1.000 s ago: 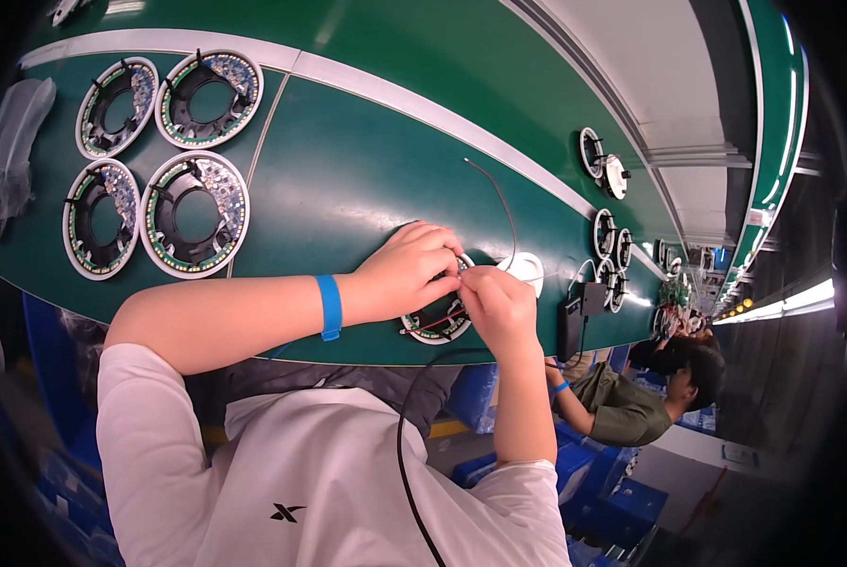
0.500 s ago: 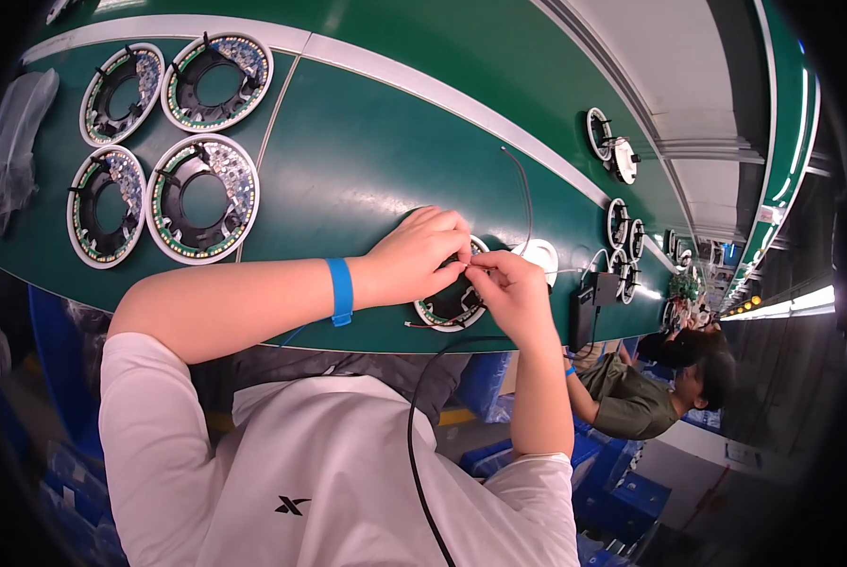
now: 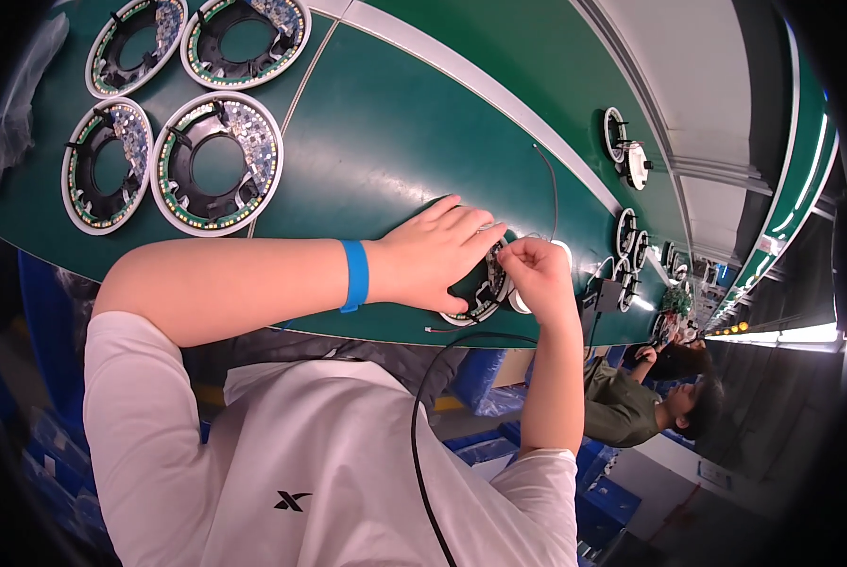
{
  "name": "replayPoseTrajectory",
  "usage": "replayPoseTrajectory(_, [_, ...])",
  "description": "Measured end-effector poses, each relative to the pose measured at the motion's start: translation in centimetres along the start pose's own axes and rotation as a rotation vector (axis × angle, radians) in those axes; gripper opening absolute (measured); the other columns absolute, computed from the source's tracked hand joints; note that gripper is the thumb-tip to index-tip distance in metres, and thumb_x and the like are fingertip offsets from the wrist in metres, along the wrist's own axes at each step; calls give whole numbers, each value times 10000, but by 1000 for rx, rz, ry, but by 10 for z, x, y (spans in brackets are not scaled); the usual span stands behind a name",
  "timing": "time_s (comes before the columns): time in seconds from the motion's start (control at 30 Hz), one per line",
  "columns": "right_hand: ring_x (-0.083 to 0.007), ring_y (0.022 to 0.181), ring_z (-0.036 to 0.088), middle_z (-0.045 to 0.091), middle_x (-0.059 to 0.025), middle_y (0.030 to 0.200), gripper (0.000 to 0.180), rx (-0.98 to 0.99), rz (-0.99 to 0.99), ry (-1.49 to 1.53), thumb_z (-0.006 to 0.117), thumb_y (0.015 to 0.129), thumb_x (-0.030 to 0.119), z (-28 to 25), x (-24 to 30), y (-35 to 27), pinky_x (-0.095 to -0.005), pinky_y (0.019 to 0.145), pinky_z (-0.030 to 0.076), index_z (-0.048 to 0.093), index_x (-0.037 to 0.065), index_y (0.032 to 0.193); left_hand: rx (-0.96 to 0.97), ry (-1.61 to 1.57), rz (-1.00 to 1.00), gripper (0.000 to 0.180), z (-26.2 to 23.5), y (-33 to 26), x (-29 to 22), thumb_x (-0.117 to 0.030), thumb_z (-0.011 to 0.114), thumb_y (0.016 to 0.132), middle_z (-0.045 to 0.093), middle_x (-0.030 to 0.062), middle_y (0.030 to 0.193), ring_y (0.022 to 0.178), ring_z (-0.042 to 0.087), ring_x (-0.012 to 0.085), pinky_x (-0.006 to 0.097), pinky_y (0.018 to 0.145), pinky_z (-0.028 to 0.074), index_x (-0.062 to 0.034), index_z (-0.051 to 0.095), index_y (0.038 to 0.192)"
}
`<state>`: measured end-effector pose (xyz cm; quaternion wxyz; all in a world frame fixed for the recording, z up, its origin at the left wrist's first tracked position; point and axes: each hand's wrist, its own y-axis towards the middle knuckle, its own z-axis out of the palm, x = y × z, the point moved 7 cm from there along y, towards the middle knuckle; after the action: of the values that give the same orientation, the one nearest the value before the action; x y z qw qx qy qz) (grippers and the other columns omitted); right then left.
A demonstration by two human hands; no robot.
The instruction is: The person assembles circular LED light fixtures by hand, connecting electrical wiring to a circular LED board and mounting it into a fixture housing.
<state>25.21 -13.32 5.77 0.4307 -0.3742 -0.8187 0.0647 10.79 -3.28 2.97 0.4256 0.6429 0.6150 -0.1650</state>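
Note:
A round white-rimmed ring unit point(image 3: 485, 310) with a black inner frame and a circuit board lies near the front edge of the bench, partly hidden by my hands. My left hand point(image 3: 428, 253), with a blue band at its wrist, rests over the ring's left side, fingers stretched out and thumb apart near its lower rim. At the ring's right side my right hand point(image 3: 541, 272) is closed in a pinch. What its fingertips hold is too small to make out. A white round part point(image 3: 563, 253) is partly hidden behind the right hand. A small-ended wire point(image 3: 439, 330) sticks out below the ring.
Several similar ring units point(image 3: 217, 163) lie on the green bench point(image 3: 376, 123) at the left, beside a clear plastic bag point(image 3: 28, 104). A thin grey cable point(image 3: 551, 189) stands beyond my hands. Right of them are a black box point(image 3: 601, 295), more rings point(image 3: 625, 231) and another person point(image 3: 631, 406).
My left hand has spread from a pinch and lies over the ring. My right hand, still pinched, has moved slightly right. The view has shifted, and the other person's hand is raised.

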Motion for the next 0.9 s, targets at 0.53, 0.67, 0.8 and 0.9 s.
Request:
replayPoseTrajectory(0.53, [-151,564,560,597,-106,597,155,52,-55,-477,693,822,85,6,28,14,-348,551,453,637,-42,753,115,139,12,1230,5,-2,-1,-525,895,683,470,196,1500,1424,443,340,534,1258,221,24,269,1589])
replayPoseTrajectory(0.67, [-90,594,474,541,-34,610,158,82,-81,-513,719,847,88,9,33,13,-316,541,412,638,-38,796,126,129,8,1234,6,-1,0,-520,898,678,470,192,1502,1424,443,339,537,1256,228,24,269,1590])
replayPoseTrajectory(0.8, [-97,597,481,556,-50,616,167,63,-155,-525,711,854,89,11,39,12,-323,540,412,627,-44,798,108,137,34,1229,6,1,-1,-512,906,667,473,184,1501,1427,440,330,543,1254,232,24,286,1584])
replayPoseTrajectory(0.9, [-96,605,488,576,-60,629,163,88,-145,-536,713,859,89,10,35,16,-324,543,414,632,-45,813,122,128,30,1236,4,1,-1,-512,910,658,471,182,1503,1436,431,327,548,1254,233,24,290,1583])
